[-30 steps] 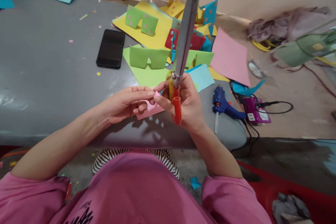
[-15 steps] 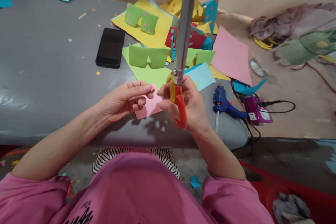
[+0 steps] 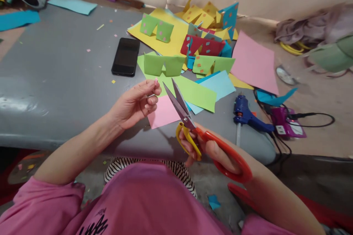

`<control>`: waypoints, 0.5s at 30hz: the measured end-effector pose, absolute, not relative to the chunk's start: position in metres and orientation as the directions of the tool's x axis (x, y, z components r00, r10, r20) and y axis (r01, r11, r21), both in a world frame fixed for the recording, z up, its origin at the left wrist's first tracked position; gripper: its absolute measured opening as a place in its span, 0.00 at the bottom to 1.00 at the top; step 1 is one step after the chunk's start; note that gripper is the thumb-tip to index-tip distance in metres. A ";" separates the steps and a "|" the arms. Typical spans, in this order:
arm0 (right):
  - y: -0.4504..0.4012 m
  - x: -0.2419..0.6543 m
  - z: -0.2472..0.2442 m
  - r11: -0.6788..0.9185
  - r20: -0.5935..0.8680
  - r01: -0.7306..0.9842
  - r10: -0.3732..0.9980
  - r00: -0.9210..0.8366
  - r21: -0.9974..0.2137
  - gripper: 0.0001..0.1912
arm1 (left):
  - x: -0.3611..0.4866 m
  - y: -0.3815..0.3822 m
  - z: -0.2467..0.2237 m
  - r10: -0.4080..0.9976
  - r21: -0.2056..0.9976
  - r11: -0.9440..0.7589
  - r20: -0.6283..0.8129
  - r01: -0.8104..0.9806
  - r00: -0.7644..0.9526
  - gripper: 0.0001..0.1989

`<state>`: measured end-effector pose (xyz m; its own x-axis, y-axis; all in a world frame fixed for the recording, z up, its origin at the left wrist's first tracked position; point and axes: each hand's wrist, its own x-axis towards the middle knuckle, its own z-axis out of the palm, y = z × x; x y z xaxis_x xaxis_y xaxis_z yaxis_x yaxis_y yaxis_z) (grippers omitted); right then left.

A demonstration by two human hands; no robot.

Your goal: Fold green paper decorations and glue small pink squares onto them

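Observation:
Between thumb and forefinger, my left hand (image 3: 138,102) pinches a tiny pink paper piece (image 3: 156,81). My right hand (image 3: 212,150) has its fingers through the red and yellow handles of the scissors (image 3: 185,117). Their blades are parted and point up and left, a short way right of my left fingertips. Beneath the blades lies a pink paper square (image 3: 163,114), near the table's front edge. Behind it are a green sheet (image 3: 202,93) and an upright plain green folded paper shape (image 3: 154,65). A green one with orange spots (image 3: 200,64) stands to its right.
A black phone (image 3: 125,57) lies left of the papers. Spotted yellow, red and blue paper shapes crowd the back (image 3: 204,46). On the right are a blue glue gun (image 3: 245,114), a purple socket block (image 3: 286,123), cables and a large pink sheet (image 3: 255,62).
The scissors have come down from upright to a slant, with blades now parted and my fingers in the handles. My right hand has moved down and right. The view has shifted left.

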<state>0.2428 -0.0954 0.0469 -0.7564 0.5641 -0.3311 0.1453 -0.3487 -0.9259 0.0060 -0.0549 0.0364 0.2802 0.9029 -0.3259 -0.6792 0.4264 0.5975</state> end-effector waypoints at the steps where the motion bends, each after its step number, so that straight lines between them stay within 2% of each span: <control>1: -0.095 0.243 0.046 -0.351 -0.322 0.136 0.554 -0.767 -0.927 0.29 | 0.006 -0.055 0.036 0.903 0.597 0.425 -0.329 -0.680 0.276 0.07; 15: -0.092 0.240 0.045 -0.374 -0.352 0.157 0.538 -0.766 -0.914 0.30 | 0.005 -0.056 0.034 0.898 0.568 0.438 -0.318 -0.697 0.305 0.06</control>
<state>0.2405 -0.0919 0.0454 -0.7659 0.5383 -0.3517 0.1573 -0.3736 -0.9142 0.0055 -0.0558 0.0342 0.3048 0.8979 -0.3177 -0.6967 0.4376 0.5684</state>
